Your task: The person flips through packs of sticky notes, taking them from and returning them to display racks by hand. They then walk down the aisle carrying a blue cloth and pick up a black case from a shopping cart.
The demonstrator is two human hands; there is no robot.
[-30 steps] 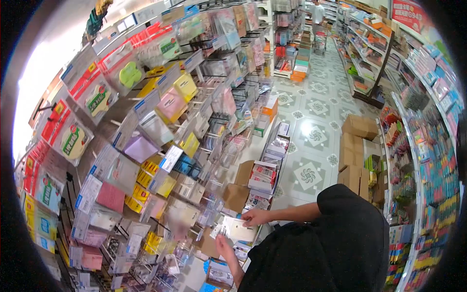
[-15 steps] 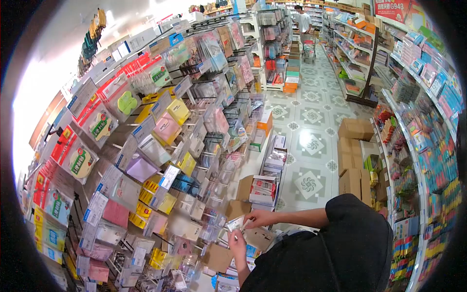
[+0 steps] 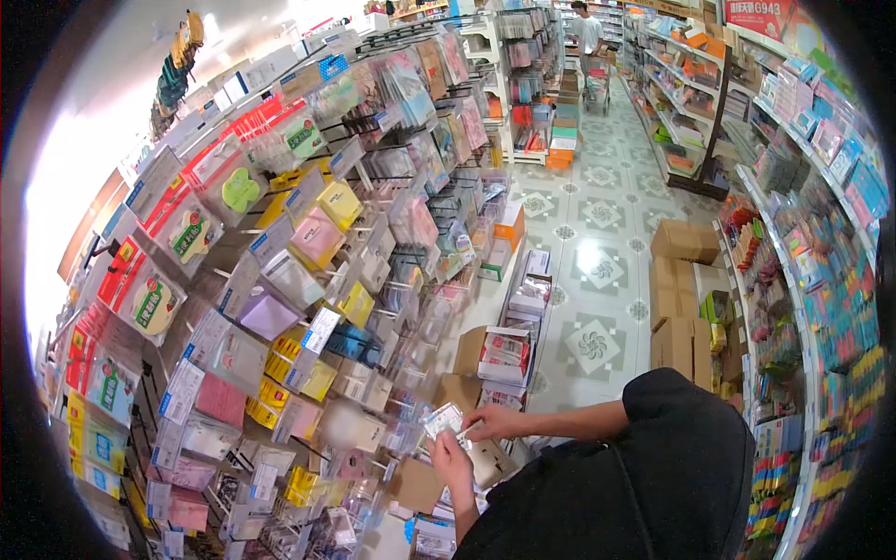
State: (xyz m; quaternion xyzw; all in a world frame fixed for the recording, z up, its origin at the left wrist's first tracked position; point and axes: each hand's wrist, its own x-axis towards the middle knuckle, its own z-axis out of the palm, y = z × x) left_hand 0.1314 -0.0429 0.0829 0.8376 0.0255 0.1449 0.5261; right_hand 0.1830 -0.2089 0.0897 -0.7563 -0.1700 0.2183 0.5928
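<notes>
A small, flat white packet (image 3: 442, 419) with dark print is in front of me, tilted toward my face. My left hand (image 3: 453, 465) grips its lower edge, thumb on top. From the other side my right hand (image 3: 495, 423) comes in, fingers pinched at the packet's right edge on a thin white piece too small to name. Close by on the left hang packs of sticky notes on rack hooks, among them a pink pack (image 3: 221, 401) and a yellow pack (image 3: 340, 204). Below my hands lies an open cardboard box (image 3: 417, 485).
Cartons of goods (image 3: 505, 357) line the rack's foot. Brown boxes (image 3: 679, 345) stand across the tiled aisle (image 3: 590, 347), beside the right-hand shelf (image 3: 782, 308). Farther down the aisle, a person (image 3: 588, 35) stands by a shopping cart (image 3: 596, 89).
The packet has risen slightly and turned so more of its printed face shows. Both hands have shifted slightly, still together at it. The far person and cart appear a little nearer.
</notes>
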